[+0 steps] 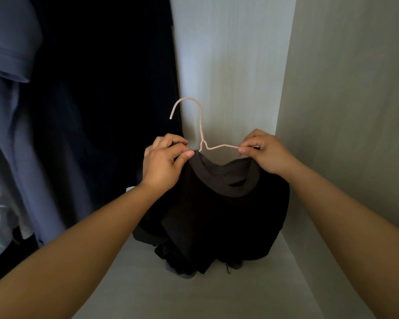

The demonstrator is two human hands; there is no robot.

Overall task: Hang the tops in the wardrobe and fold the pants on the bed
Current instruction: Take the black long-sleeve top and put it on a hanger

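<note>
The black top (217, 215) hangs between and below the two hands, its neckline held up at their level. The left grip (164, 162) is clamped on the left edge of the grey collar (228, 178), thumb against forefinger. The right grip (266, 153) is clamped on the right arm of the pink wire hanger (201, 125), right at the collar's other edge. The fabric is dark and slack, and its lower part is bunched on the pale wardrobe floor (194, 295). The hanger stands upright with its hook curling to the left, and its arms run left to right. A blue garment (9, 111) hangs to the left, and the pale side wall (343, 111) rises on the right.
</note>
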